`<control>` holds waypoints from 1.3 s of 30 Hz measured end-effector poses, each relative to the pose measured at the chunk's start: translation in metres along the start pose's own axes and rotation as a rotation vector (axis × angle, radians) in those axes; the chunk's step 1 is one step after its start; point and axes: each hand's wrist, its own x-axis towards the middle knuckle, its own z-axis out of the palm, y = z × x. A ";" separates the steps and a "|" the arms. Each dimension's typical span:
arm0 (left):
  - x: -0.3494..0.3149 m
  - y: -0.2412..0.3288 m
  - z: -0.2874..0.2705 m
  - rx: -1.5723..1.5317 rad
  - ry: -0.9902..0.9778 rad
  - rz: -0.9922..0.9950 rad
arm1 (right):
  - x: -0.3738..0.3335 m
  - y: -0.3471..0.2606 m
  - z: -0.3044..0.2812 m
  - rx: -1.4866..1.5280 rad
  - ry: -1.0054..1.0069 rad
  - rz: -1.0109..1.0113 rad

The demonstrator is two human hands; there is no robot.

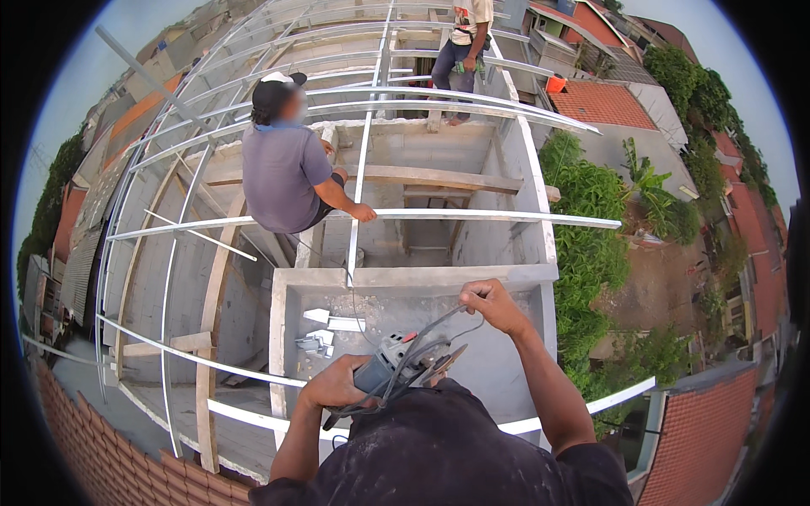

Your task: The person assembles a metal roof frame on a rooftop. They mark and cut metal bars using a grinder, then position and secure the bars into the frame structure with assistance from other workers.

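The angle grinder (396, 361) lay slantwise, disc end pointing right, above the concrete slab's (498, 354) near edge. The left hand (336, 385) gripped its rear body; the right hand (492, 305) pinched the black cord (434, 325) looping over it.

Single head-worn fisheye view, facing steeply down from above the steel roof frame (472, 217), close over it.

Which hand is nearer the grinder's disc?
Left. The left hand grips the angle grinder body just behind the disc; the right hand is raised above it, holding the cable.
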 end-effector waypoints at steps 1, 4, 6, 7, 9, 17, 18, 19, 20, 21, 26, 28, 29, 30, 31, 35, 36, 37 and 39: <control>0.000 -0.002 -0.002 -0.049 0.049 0.057 | -0.006 0.020 0.017 0.099 0.045 0.016; 0.002 0.003 -0.008 -0.437 0.263 0.072 | -0.029 0.027 0.073 0.264 0.028 0.040; 0.006 -0.023 -0.014 -0.449 0.567 0.125 | -0.037 -0.002 0.106 0.205 -0.140 0.118; 0.011 -0.029 -0.021 -0.503 0.672 0.144 | -0.041 -0.022 0.120 0.225 -0.238 0.104; 0.026 -0.043 -0.036 -0.704 0.849 0.216 | -0.039 -0.059 0.147 0.202 -0.431 0.091; -0.022 -0.071 -0.119 -1.301 0.762 0.333 | 0.023 -0.012 0.200 -0.437 -0.231 0.012; -0.044 -0.083 -0.131 -1.190 0.769 0.275 | 0.026 -0.006 0.198 -0.569 -0.130 -0.050; -0.064 -0.089 -0.145 -1.014 0.744 0.179 | 0.025 -0.012 0.193 -0.618 -0.152 0.025; -0.087 -0.088 -0.158 -0.826 0.715 0.079 | 0.022 -0.021 0.190 -0.653 -0.172 0.099; -0.106 -0.086 -0.171 -0.665 0.679 -0.066 | 0.020 -0.029 0.189 -0.689 -0.192 0.175; -0.139 -0.090 -0.192 -0.041 0.425 -0.358 | 0.040 -0.063 0.195 -0.630 -0.090 0.025; -0.138 -0.097 -0.184 0.040 0.281 -0.385 | 0.064 -0.093 0.200 -0.579 -0.025 -0.112; -0.130 -0.100 -0.179 0.105 0.209 -0.345 | 0.071 -0.110 0.200 -0.605 0.011 -0.156; -0.127 -0.104 -0.176 0.171 0.143 -0.314 | 0.081 -0.130 0.202 -0.650 -0.008 -0.206; -0.128 -0.104 -0.172 0.222 0.114 -0.292 | 0.092 -0.150 0.205 -0.689 -0.031 -0.260; -0.121 -0.086 -0.166 0.303 -0.003 -0.200 | 0.116 -0.165 0.191 -0.642 -0.027 -0.228; -0.121 -0.081 -0.167 0.295 -0.028 -0.189 | 0.116 -0.150 0.185 -0.551 -0.031 -0.167; -0.123 -0.081 -0.168 0.215 0.020 -0.153 | 0.116 -0.125 0.175 -0.460 -0.033 -0.109; -0.127 -0.084 -0.172 0.052 0.128 -0.088 | 0.118 -0.083 0.177 -0.252 -0.015 0.007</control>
